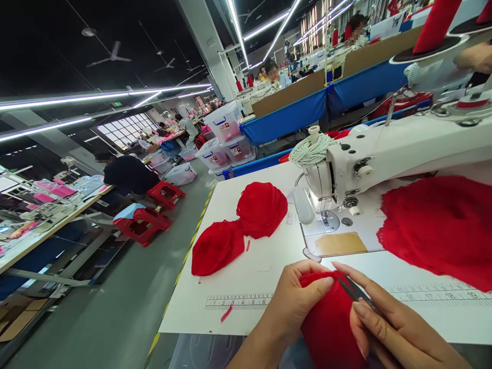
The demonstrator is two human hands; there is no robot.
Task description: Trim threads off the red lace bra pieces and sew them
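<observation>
My left hand [294, 292] pinches the upper edge of a red fabric piece [330, 328] at the front edge of the sewing table. Close against it, my right hand [384, 318] is closed around what look like dark thread snips [359, 293], their points at the fabric's edge. The lower part of the cloth hangs below the tabletop, partly hidden by my hands. Farther left on the table lie two rounded red fabric cups [262, 210], touching each other. A larger heap of red fabric [442, 225] rests to the right, under the machine arm.
The white sewing machine [403, 148] stands beyond my hands, its needle area at left. A printed ruler [238, 301] and a red scrap [226, 313] are near the front edge. Clear plastic bins [221, 123], red stools [142, 225] and other workers are farther off.
</observation>
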